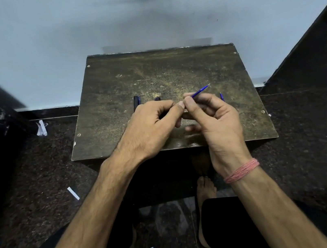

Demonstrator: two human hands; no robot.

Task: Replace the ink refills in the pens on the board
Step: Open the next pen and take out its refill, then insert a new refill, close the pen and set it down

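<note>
Nearest the table's (104,133) front edge, our left hand (150,130) curls around something dark, mostly hidden. Just beside it, our right hand (214,113) pinches a blue refill (200,90), tip pointing toward the far right corner. Beyond, toward the middle, lies a dark pen (136,102), and right of our hands another blue refill (222,96).

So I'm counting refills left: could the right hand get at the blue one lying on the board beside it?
Probably not yet: the right hand pinches a blue refill. The other refill lies just behind it on the board, nothing between.
</note>
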